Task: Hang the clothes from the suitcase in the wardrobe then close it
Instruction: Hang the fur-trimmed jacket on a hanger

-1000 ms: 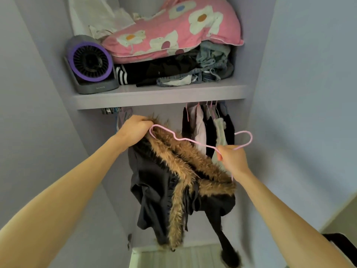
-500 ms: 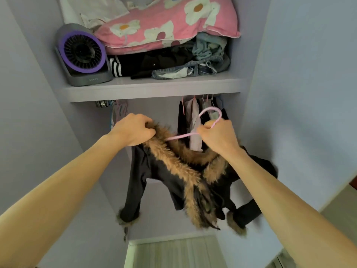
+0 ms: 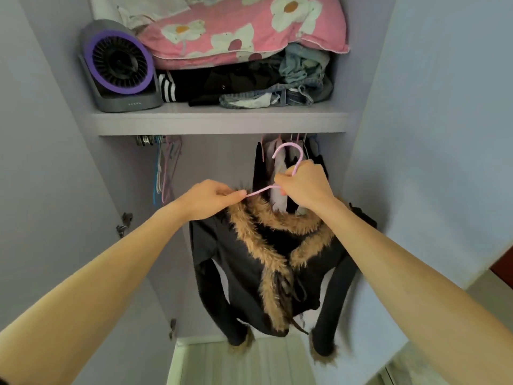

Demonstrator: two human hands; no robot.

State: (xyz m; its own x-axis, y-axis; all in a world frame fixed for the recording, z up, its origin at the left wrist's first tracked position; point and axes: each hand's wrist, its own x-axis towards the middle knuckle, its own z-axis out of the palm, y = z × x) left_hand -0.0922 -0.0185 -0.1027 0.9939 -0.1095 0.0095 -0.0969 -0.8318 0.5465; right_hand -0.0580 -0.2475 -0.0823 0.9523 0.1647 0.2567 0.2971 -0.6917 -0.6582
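Note:
A black jacket with brown fur trim (image 3: 266, 262) hangs from a pink hanger (image 3: 288, 151) in front of the open wardrobe. My right hand (image 3: 304, 184) grips the hanger just below its hook, which points up toward the rail. My left hand (image 3: 211, 198) pinches the hanger's left arm and the jacket's shoulder. Both sleeves dangle down with furry cuffs. The suitcase is out of view.
Several garments on hangers (image 3: 280, 168) hang at the rail's right end, right behind my right hand. Empty hangers (image 3: 166, 168) hang at the left end. The shelf (image 3: 216, 122) above holds a purple fan (image 3: 119, 65), folded clothes and a pink floral pillow (image 3: 238, 26). The wardrobe doors (image 3: 430, 134) stand open.
The jacket went from crumpled beneath the hanger to spread on it, sleeves hanging. My right hand shifted from the hanger's arm to its neck, and the hook turned upright.

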